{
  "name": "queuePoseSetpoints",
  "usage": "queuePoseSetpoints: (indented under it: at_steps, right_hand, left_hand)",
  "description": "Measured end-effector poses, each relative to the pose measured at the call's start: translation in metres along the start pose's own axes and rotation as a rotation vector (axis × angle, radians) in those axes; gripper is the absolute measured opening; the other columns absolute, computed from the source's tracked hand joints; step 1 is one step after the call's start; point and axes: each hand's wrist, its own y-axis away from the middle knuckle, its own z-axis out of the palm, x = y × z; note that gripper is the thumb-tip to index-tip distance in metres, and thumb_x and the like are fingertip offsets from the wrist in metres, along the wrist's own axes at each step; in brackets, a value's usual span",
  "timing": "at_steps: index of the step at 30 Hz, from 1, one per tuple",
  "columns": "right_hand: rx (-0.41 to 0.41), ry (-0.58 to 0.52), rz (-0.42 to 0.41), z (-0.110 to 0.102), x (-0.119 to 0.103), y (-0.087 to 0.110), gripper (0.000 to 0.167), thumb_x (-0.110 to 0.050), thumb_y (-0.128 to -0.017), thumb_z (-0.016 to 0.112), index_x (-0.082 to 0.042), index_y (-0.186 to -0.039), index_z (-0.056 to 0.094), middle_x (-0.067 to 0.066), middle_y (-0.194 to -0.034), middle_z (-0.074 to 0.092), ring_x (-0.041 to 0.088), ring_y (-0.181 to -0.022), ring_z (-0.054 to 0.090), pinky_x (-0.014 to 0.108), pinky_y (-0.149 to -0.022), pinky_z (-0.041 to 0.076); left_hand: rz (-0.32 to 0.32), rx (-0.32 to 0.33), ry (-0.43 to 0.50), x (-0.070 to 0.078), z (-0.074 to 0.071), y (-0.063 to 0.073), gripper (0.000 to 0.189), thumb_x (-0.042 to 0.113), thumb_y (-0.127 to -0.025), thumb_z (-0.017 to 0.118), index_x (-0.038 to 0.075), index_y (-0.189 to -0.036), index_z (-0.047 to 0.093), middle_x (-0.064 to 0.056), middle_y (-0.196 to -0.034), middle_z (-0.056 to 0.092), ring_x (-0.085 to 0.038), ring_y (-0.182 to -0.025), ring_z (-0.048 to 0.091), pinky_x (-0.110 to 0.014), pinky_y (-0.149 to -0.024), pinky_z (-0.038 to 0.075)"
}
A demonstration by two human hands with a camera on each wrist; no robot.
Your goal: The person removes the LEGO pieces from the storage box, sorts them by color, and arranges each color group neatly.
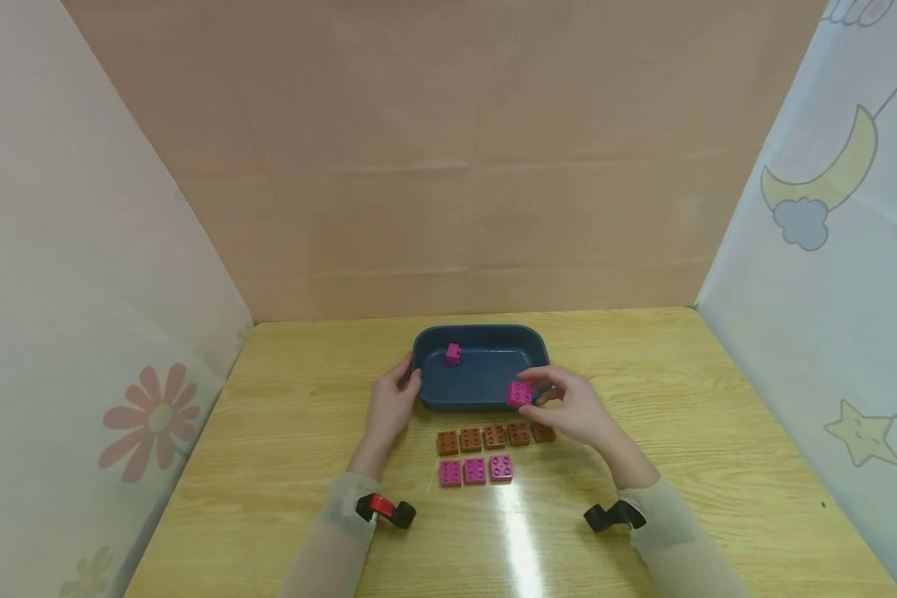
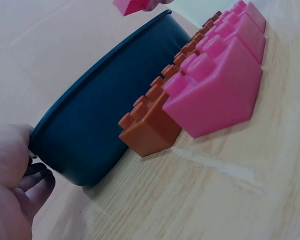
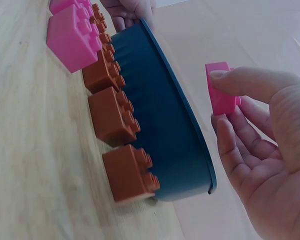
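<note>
A dark blue rectangular tray (image 1: pixel 481 407) with rounded corners stands on the table. My left hand (image 1: pixel 392 401) grips its left end, the thumb at the rim and the other fingers outside the wall. My right hand (image 1: pixel 575 409) pinches a pink toy brick (image 3: pixel 221 92) between thumb and fingers, raised above the tray's near right corner. Another pink brick (image 1: pixel 453 355) lies inside the tray toward the back left. In front of the tray runs a row of brown bricks (image 1: pixel 470 439), the rightmost partly covered by my right hand. Nearer me sit three pink bricks (image 1: pixel 474 471) in a row, studs up.
The wooden table (image 1: pixel 306 432) meets a plain tan backdrop (image 1: pixel 463 208) behind the tray. Pale patterned panels rise on the left (image 1: pixel 82 291) and right (image 1: pixel 815 316). Black straps circle both wrists.
</note>
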Motion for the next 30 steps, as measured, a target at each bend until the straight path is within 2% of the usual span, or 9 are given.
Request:
queuePoseSetpoints:
  at_steps: [5,8,13,18,24,30]
  right_hand:
    - [-0.026,-0.036,0.012,-0.002,0.007,0.008,0.047,-0.012,-0.086,0.092,-0.008,-0.129,0.074,0.009,-0.122,0.074,0.023,-0.096,0.073,0.035,-0.081,0.066]
    - [-0.042,-0.043,0.011,-0.001,0.01,0.012,0.045,-0.012,-0.086,0.092,-0.008,-0.127,0.075,0.008,-0.12,0.074,0.023,-0.097,0.073,0.035,-0.082,0.066]
    - [-0.062,-0.014,-0.072,-0.002,0.014,0.017,0.039,-0.008,-0.085,0.093,-0.01,-0.121,0.077,0.004,-0.115,0.073,0.021,-0.097,0.073,0.041,-0.085,0.067]
    - [-0.101,0.025,-0.158,-0.006,0.017,0.022,0.039,-0.003,-0.083,0.093,-0.015,-0.117,0.079,-0.001,-0.113,0.074,0.017,-0.1,0.072,0.042,-0.085,0.067]
    - [-0.199,0.067,-0.167,-0.008,0.015,0.026,0.039,-0.006,-0.084,0.092,-0.022,-0.117,0.079,-0.008,-0.111,0.074,0.014,-0.097,0.073,0.04,-0.086,0.067]
    - [-0.248,0.113,-0.162,-0.007,0.015,0.03,0.042,-0.007,-0.083,0.092,-0.024,-0.119,0.078,-0.011,-0.111,0.073,0.016,-0.094,0.073,0.041,-0.087,0.067]
  left_hand:
    - [0.003,-0.003,0.001,-0.001,0.0,0.0,0.048,0.017,-0.108,0.065,0.0,-0.152,0.057,-0.019,-0.152,0.058,-0.032,-0.138,0.059,-0.041,-0.111,0.053]
    - [0.001,0.0,0.01,-0.002,0.0,0.0,0.048,0.015,-0.108,0.065,0.0,-0.152,0.056,-0.019,-0.152,0.058,-0.031,-0.139,0.058,-0.04,-0.112,0.053]
    - [0.006,-0.001,0.019,-0.003,0.0,0.0,0.048,0.014,-0.108,0.065,-0.001,-0.152,0.056,-0.019,-0.152,0.057,-0.031,-0.14,0.057,-0.04,-0.112,0.052]
    - [0.01,-0.001,0.022,-0.002,0.0,0.001,0.047,0.014,-0.108,0.065,-0.002,-0.152,0.057,-0.02,-0.152,0.058,-0.032,-0.14,0.057,-0.039,-0.112,0.053]
    - [0.028,0.008,0.035,-0.003,0.0,0.001,0.046,0.011,-0.107,0.065,-0.004,-0.149,0.058,-0.022,-0.149,0.059,-0.034,-0.138,0.059,-0.04,-0.11,0.054]
    - [0.031,0.004,0.032,-0.001,0.0,0.001,0.046,0.011,-0.107,0.066,-0.003,-0.15,0.058,-0.021,-0.149,0.059,-0.033,-0.138,0.058,-0.04,-0.111,0.053]
